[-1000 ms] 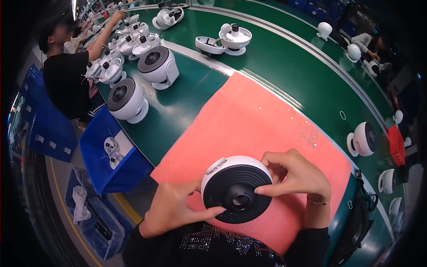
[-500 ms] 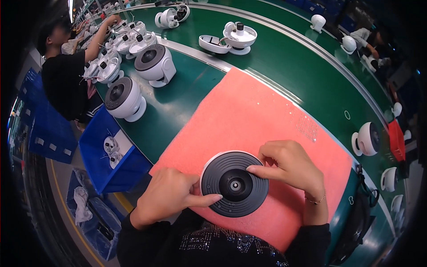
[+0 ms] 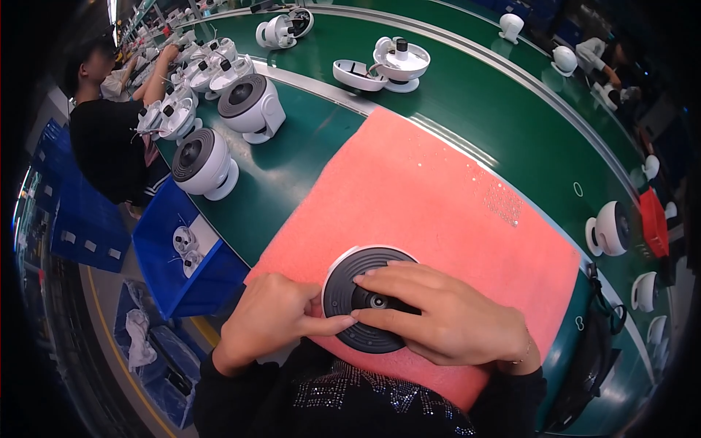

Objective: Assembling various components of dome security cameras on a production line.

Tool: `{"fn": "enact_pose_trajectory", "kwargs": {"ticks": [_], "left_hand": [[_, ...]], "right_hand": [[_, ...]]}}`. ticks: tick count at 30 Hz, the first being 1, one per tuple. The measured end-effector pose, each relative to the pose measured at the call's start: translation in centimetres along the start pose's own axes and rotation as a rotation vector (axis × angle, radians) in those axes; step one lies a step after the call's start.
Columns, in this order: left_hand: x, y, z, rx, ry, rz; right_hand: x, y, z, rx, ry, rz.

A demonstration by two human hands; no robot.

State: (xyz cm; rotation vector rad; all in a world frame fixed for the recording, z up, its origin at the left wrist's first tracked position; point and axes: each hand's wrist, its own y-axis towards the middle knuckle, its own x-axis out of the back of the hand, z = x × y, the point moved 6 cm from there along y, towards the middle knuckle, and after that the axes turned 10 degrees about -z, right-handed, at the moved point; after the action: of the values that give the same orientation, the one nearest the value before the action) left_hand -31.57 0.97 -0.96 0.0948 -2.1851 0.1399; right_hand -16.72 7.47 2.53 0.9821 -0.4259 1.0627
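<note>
A round white camera (image 3: 346, 271) with a dark grey ringed face lies on the pink foam mat (image 3: 409, 193), its lens turned up. My left hand (image 3: 274, 312) holds its left rim, the thumb laid over the edge of the face and the other fingers curled beside it. From the right, my right hand (image 3: 445, 310) reaches over the face. Its thumb and fingers lie on either side of the raised lens in the middle, gripping around it. Much of the face's right side is hidden under this hand.
Two finished-looking cameras (image 3: 252, 106) stand left of the mat, before several opened ones. A blue bin (image 3: 164, 274) with white parts sits lower left. More cameras (image 3: 612, 228) line the green conveyor (image 3: 467, 87). A person in black (image 3: 109, 142) works at far left. A black bag (image 3: 584, 365) lies at right.
My right hand has moved from the camera's upper right rim to over its face, its digits now around the lens. My left hand keeps its hold on the rim.
</note>
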Motion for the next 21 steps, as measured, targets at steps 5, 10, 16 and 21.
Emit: {"fn": "enact_pose_trajectory", "kwargs": {"ticks": [5, 10, 16, 21], "left_hand": [[-0.5, 0.6, 1.2, 0.045, 0.0, 0.085], [-4.8, -0.8, 3.8, 0.31, -0.718, 0.184], [-1.7, -0.2, 0.2, 0.1, -0.796, -0.091], [0.9, 1.0, -2.0, -0.163, -0.559, -0.166]], "right_hand": [[0.9, 1.5, -1.6, -0.19, 0.07, -0.121], [-1.8, 0.1, -6.9, -0.744, 0.416, -0.007], [0.0, 1.3, -5.0, -0.756, 0.459, -0.215], [1.6, 1.4, -4.8, -0.494, 0.298, -0.423]]}}
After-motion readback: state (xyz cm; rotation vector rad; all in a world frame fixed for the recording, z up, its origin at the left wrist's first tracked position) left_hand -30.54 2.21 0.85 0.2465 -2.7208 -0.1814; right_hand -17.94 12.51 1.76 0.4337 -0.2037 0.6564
